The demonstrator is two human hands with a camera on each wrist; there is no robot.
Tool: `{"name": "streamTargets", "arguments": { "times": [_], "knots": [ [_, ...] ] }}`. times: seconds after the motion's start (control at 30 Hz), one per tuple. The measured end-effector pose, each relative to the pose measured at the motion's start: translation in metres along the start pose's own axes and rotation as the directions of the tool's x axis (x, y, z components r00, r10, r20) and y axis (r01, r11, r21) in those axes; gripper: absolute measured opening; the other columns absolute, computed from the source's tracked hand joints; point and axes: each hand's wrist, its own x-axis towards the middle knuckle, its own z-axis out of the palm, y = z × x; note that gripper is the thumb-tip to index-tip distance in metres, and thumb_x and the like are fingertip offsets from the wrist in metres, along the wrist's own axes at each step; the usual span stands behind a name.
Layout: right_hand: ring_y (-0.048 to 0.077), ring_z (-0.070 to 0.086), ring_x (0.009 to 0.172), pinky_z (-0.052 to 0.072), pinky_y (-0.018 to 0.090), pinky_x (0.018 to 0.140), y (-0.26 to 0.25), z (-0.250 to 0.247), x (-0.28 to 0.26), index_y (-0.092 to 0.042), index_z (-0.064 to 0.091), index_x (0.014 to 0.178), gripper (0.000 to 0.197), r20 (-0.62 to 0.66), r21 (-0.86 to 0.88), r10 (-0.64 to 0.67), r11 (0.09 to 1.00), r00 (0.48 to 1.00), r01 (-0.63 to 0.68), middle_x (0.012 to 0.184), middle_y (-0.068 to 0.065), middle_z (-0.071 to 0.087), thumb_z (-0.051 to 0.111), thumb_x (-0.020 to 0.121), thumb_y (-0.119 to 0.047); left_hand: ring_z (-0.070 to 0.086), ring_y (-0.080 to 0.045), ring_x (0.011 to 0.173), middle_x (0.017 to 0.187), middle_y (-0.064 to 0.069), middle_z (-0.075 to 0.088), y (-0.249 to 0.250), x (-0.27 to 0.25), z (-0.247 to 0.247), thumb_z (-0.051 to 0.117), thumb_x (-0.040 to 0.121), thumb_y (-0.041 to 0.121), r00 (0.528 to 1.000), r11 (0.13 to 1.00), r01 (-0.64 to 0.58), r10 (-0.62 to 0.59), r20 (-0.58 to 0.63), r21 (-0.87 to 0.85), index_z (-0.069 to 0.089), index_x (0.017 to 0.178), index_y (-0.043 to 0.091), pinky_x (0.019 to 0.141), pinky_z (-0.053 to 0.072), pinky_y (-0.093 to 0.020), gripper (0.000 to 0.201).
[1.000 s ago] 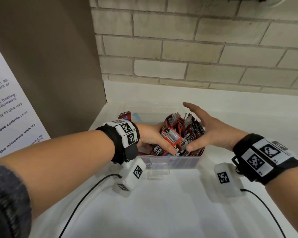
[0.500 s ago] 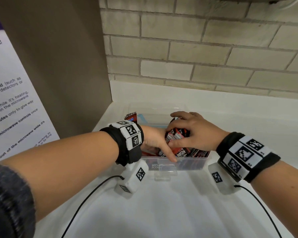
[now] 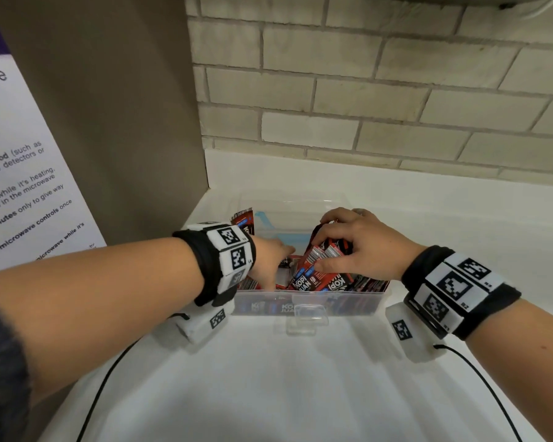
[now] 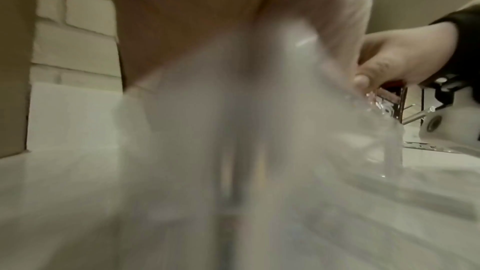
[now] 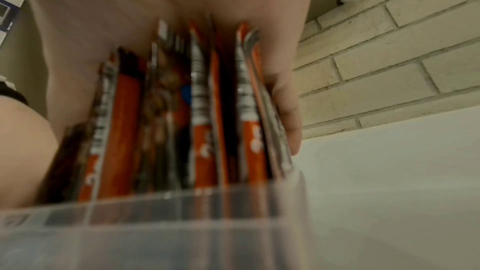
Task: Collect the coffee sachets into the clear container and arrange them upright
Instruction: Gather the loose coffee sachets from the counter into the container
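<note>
A clear container [image 3: 372, 303] stands on the white counter, against the corner. Several red and black coffee sachets [image 3: 320, 275] stand packed in its right half. My right hand [image 3: 329, 247] grips this bundle from above, fingers curled over the top edges and thumb on the near face. The right wrist view shows the sachets [image 5: 200, 110] upright on edge behind the container wall [image 5: 155, 223], with my fingers [image 5: 285, 110] along their right side. My left hand [image 3: 273, 266] reaches down into the container's left part with straight fingers, over sachets lying flat. One more sachet [image 3: 244, 220] stands at the back left.
A brown panel [image 3: 109, 122] carrying a microwave notice [image 3: 20, 186] closes the left side. A brick wall [image 3: 364, 90] runs behind. White counter [image 3: 300, 393] stretches in front, crossed by two black cables [image 3: 103, 393]. The left wrist view is blurred by the container wall.
My right hand went from open beside the bundle to gripping its top. My left hand left the bundle's near face and moved into the container's left part.
</note>
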Motion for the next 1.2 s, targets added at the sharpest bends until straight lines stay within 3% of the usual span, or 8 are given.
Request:
{"name": "streamTargets", "arguments": {
  "times": [0.17, 0.33, 0.53, 0.67, 0.8, 0.9, 1.03, 1.2],
  "knots": [
    [0.026, 0.040, 0.114, 0.028, 0.038, 0.106, 0.001, 0.001, 0.000, -0.039, 0.062, 0.108, 0.038, 0.012, -0.013, 0.033, 0.999, 0.999, -0.032, 0.126, -0.009, 0.045, 0.064, 0.077, -0.061, 0.050, -0.031, 0.119, 0.142, -0.012, 0.031, 0.002, 0.006, 0.007, 0.059, 0.091, 0.044, 0.999, 0.998, 0.040, -0.040, -0.009, 0.052, 0.031, 0.146, 0.011, 0.098, 0.045, -0.040, 0.070],
    [0.029, 0.040, 0.116, 0.030, 0.042, 0.105, 0.000, 0.002, 0.002, -0.046, 0.059, 0.101, 0.055, 0.041, -0.028, 0.070, 0.997, 0.997, -0.069, 0.122, -0.015, 0.043, 0.049, 0.060, -0.081, 0.055, -0.029, 0.113, 0.135, -0.012, 0.040, -0.003, 0.007, 0.009, 0.065, 0.088, 0.042, 0.996, 0.998, 0.011, -0.006, -0.092, 0.059, 0.037, 0.140, 0.007, 0.093, 0.048, -0.037, 0.069],
    [0.031, -0.008, 0.145, 0.011, 0.066, 0.107, -0.019, -0.010, -0.005, -0.043, 0.053, 0.121, 0.050, 0.075, -0.286, 0.088, 0.956, 0.993, -0.063, 0.150, -0.020, 0.017, 0.055, 0.078, -0.067, 0.052, -0.032, 0.116, 0.134, -0.013, 0.040, 0.001, 0.009, 0.013, 0.059, 0.093, 0.042, 0.993, 1.000, -0.017, 0.017, -0.114, 0.008, 0.043, 0.139, 0.011, 0.094, 0.043, -0.035, 0.058],
    [0.029, 0.005, 0.146, 0.007, 0.070, 0.105, -0.043, -0.018, -0.003, -0.031, 0.040, 0.130, 0.067, 0.068, -0.472, 0.020, 0.881, 0.997, 0.014, 0.145, -0.010, 0.031, 0.056, 0.076, -0.068, 0.052, -0.034, 0.116, 0.134, -0.013, 0.039, 0.002, 0.008, 0.013, 0.057, 0.094, 0.041, 0.993, 1.000, -0.024, 0.024, -0.112, 0.008, 0.044, 0.138, 0.013, 0.096, 0.042, -0.036, 0.054],
    [0.021, 0.026, 0.142, 0.010, 0.064, 0.109, -0.069, -0.009, 0.011, -0.023, 0.046, 0.127, 0.049, 0.193, -0.510, -0.078, 0.844, 0.978, 0.168, 0.133, -0.005, 0.051, 0.053, 0.085, -0.046, 0.054, -0.029, 0.116, 0.134, -0.011, 0.051, 0.004, 0.007, 0.014, 0.057, 0.094, 0.038, 0.996, 0.999, -0.029, 0.026, -0.089, -0.035, 0.050, 0.133, 0.012, 0.099, 0.044, -0.035, 0.047],
    [0.022, 0.047, 0.125, 0.016, 0.058, 0.108, -0.077, 0.001, 0.024, -0.022, 0.048, 0.129, 0.046, 0.352, -0.576, 0.033, 0.795, 0.935, 0.189, 0.113, -0.005, 0.063, 0.045, 0.090, -0.046, 0.054, -0.026, 0.118, 0.132, -0.009, 0.054, 0.002, 0.004, 0.014, 0.056, 0.096, 0.035, 0.998, 0.993, 0.014, -0.021, -0.051, -0.119, 0.050, 0.134, 0.011, 0.093, 0.044, -0.028, 0.046],
    [0.021, 0.054, 0.103, 0.023, 0.050, 0.106, -0.080, 0.001, 0.029, -0.024, 0.057, 0.119, 0.037, 0.423, -0.640, 0.133, 0.744, 0.896, 0.192, 0.087, -0.006, 0.053, 0.038, 0.096, -0.046, 0.048, -0.027, 0.123, 0.139, -0.006, 0.043, -0.004, 0.002, 0.008, 0.065, 0.087, 0.046, 1.000, 0.974, 0.006, -0.010, -0.013, -0.226, 0.042, 0.143, 0.012, 0.105, 0.042, -0.035, 0.070],
    [0.021, 0.046, 0.116, 0.026, 0.045, 0.101, -0.077, 0.006, 0.030, -0.033, 0.056, 0.122, 0.035, 0.455, -0.676, 0.124, 0.692, 0.882, 0.251, 0.107, -0.005, 0.054, 0.034, 0.097, -0.044, 0.052, -0.023, 0.122, 0.138, -0.006, 0.052, -0.009, 0.002, 0.007, 0.068, 0.086, 0.045, 1.000, 0.958, -0.016, 0.011, -0.021, -0.288, 0.043, 0.141, 0.010, 0.106, 0.041, -0.034, 0.070]
  ]
}}
